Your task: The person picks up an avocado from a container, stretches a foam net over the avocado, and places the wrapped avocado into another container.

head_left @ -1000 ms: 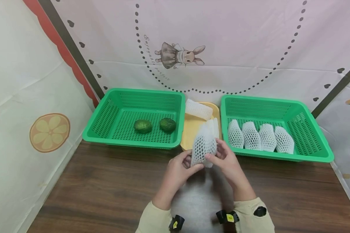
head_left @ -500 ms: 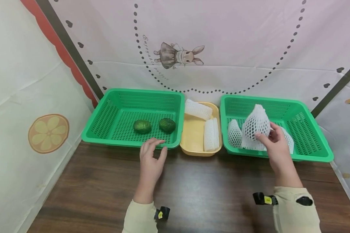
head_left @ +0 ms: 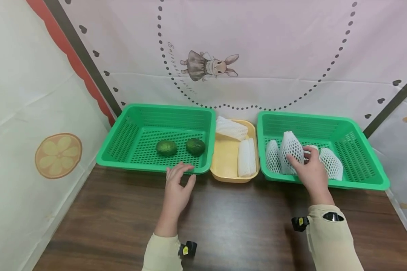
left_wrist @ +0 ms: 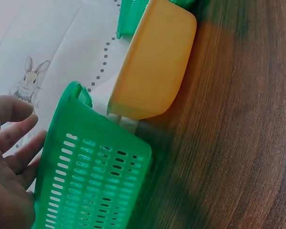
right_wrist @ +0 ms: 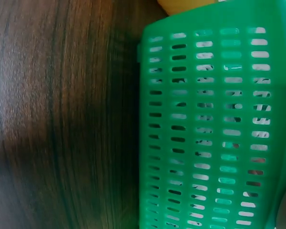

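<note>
My right hand (head_left: 312,175) reaches over the front rim of the right green basket (head_left: 369,177) and holds an avocado in a white foam net (head_left: 290,150). Thumb and fingers lie on either side of the net. Other netted avocados stand next to it; one (head_left: 273,158) is at the left, another (head_left: 331,163) at the right, and the hand partly covers one between. At the front rim of the left green basket (head_left: 117,162), my left hand (head_left: 177,190) hovers with fingers spread and nothing in it. Two bare green avocados (head_left: 166,148) lie inside that basket.
Between the baskets stands a yellow tray (head_left: 224,158) with a white foam net (head_left: 231,128) at its back and more folded nets (head_left: 246,158) at its right. The wooden table (head_left: 237,226) runs along the front. A printed cloth (head_left: 274,45) hangs behind.
Both hands have parted from the middle. The right hand has carried the netted avocado into the right basket and lowered it; the left hand has let go and moved left to the left basket.
</note>
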Motion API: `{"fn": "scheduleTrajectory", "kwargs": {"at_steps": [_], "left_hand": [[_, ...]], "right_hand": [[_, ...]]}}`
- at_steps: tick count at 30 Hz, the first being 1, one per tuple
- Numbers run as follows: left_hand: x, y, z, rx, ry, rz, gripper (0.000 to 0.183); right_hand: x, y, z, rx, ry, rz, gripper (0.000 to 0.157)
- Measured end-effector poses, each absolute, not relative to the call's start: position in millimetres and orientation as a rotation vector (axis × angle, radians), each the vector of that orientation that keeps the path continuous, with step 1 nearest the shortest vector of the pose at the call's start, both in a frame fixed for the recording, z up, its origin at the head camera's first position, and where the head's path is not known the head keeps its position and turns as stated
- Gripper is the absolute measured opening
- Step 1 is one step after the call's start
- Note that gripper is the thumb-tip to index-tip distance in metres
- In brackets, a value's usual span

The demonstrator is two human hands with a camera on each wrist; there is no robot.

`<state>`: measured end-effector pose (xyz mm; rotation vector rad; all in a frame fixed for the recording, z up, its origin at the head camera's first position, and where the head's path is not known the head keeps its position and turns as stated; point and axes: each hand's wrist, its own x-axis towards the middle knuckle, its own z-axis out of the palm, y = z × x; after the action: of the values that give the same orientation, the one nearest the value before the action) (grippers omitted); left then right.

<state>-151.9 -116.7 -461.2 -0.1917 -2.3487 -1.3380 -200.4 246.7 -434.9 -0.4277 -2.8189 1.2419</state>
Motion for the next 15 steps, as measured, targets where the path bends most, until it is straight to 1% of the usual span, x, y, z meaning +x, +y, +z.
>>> {"fn": "scheduleTrajectory", "kwargs": {"at_steps": [6, 15], "left_hand": [[-152.4, -118.1, -460.8, -0.204, -2.349, -1.390, 0.021], [-152.0, -119.1, -460.8, -0.201, -2.347, -1.375, 0.019]], "right_hand": [[-202.5, 243.5, -437.5, -0.432, -2.929, 0.991, 0.086], [-204.4, 240.4, -440.1, -0.414, -2.941, 0.923, 0.090]]}}
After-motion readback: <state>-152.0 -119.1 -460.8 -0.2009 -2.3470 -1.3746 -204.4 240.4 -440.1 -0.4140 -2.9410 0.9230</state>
